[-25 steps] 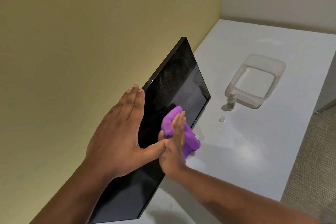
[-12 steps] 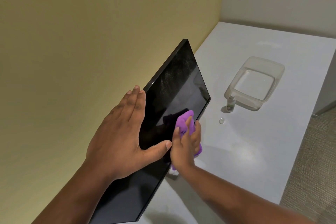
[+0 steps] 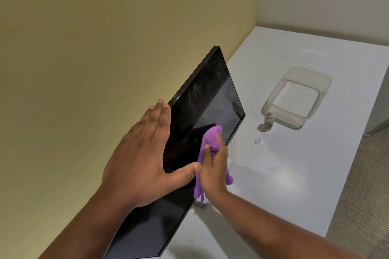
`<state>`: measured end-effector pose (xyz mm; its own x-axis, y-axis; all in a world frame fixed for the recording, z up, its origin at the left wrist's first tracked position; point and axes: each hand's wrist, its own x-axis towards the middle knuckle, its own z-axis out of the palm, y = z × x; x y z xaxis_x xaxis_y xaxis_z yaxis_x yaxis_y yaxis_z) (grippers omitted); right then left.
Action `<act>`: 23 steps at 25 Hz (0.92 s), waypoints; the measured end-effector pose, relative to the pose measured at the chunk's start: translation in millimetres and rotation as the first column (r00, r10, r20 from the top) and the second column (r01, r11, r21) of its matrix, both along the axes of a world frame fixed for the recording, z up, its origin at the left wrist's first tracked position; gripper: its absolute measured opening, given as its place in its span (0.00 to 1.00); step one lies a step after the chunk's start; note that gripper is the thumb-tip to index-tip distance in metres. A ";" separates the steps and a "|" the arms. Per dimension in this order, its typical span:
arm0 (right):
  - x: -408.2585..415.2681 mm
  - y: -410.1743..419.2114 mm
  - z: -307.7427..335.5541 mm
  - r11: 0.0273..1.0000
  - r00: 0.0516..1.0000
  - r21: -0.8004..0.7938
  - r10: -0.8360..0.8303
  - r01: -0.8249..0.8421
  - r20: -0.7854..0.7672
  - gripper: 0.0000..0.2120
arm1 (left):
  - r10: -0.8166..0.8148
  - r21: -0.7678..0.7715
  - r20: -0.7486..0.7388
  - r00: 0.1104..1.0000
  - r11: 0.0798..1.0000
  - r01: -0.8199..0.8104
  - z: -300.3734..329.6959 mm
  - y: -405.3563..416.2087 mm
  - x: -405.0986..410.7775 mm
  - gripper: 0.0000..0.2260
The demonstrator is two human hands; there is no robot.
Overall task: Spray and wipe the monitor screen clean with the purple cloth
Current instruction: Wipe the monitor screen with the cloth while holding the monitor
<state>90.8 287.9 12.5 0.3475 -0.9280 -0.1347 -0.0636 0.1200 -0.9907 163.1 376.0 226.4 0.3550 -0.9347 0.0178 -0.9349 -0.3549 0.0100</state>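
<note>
A black monitor (image 3: 207,99) stands on the white table, seen at a steep angle, with faint specks on its upper screen. My left hand (image 3: 143,153) lies flat over the monitor's top edge, fingers straight, thumb across the screen. My right hand (image 3: 214,168) holds the bunched purple cloth (image 3: 211,139) against the lower screen near the bottom edge, fingers curled round it; a tail of cloth hangs below my wrist. A small spray bottle (image 3: 268,122) stands upright on the table to the right, its clear cap (image 3: 257,140) lying beside it.
A clear plastic tub (image 3: 315,82) sits on the white table (image 3: 294,174) behind the bottle. A yellow wall runs close behind the monitor, a white wall at the back. The table's right edge drops to carpet (image 3: 362,206).
My right hand has slid the cloth along the lower screen toward the bottom edge and closed round it, fingers going from straight to curled. My left hand has stayed on the top edge.
</note>
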 end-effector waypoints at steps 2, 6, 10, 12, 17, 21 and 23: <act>15.0 -21.8 8.5 0.972 0.994 0.206 -0.113 0.112 -0.004 0.16 | -0.003 -0.003 0.001 1.000 1.000 0.003 -0.9 0.4 0.2 0.51; 27.5 0.4 34.5 1.000 0.991 -0.016 0.028 -0.027 0.131 0.24 | -0.002 0.018 0.002 1.000 1.000 0.002 -1.6 1.8 2.3 0.52; -12.8 -1.3 3.1 0.964 0.972 -0.164 0.225 -0.211 0.074 0.33 | -0.004 0.011 -0.008 1.000 1.000 0.004 -0.6 1.3 1.2 0.51; -6.9 -40.7 8.9 0.999 0.997 0.044 0.027 -0.024 -0.069 0.27 | -0.003 0.012 -0.007 1.000 1.000 0.003 -0.1 0.6 -0.4 0.51; 19.6 -40.1 60.0 0.997 0.996 -0.079 0.019 -0.012 0.091 0.27 | 0.006 0.033 -0.004 1.000 0.999 -0.006 0.3 1.0 0.3 0.51; -10.4 -33.7 21.0 0.997 0.997 -0.011 0.071 -0.071 0.030 0.25 | 0.007 0.031 -0.012 1.000 1.000 -0.007 1.5 -0.7 -0.9 0.50; -2.2 -74.0 13.2 0.976 0.986 0.211 -0.025 0.061 -0.166 0.21 | 0.003 0.032 -0.011 1.000 0.999 -0.002 1.3 -1.1 -2.0 0.50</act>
<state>88.7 213.9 25.6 0.2653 -0.8847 -0.3834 -0.2104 0.3349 -0.9185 161.1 374.8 227.7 0.3575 -0.9338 -0.0157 -0.9338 -0.3577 0.0095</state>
